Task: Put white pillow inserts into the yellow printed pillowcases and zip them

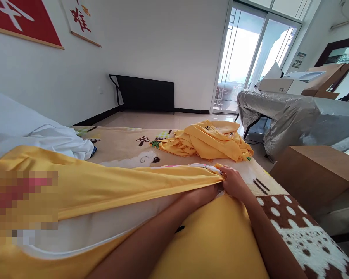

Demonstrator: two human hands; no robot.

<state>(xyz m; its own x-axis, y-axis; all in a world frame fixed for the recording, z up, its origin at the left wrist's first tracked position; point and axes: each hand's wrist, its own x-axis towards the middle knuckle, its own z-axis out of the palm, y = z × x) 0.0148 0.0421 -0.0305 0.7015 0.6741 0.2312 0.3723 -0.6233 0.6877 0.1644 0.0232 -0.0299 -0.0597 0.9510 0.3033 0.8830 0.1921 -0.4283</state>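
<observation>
At the left of the frame we see rumpled white bedding (46, 135) lying on the bed, just above a long fold of the yellow cover (110, 186) that runs from the left edge towards the centre; more of that same cover fills the bottom of the frame, with a white lining showing between the two layers. The left hand (205, 193) reaches in at the centre, pushed under the yellow fold where the layers part, and we cannot tell how far it is open because the cloth hides the fingers. Just to its right, the right hand (235, 182) is closed on the edge of the cover, pinching the corner against the patterned bed sheet (128, 149). Above the hands, at the centre of the frame, a loose heap of yellow cloth (206, 141) rests on the far edge of the bed, well apart from both hands. At the right stands a brown cardboard box (314, 174) beside the bed, and above it a desk (293, 116) draped in grey sheeting
</observation>
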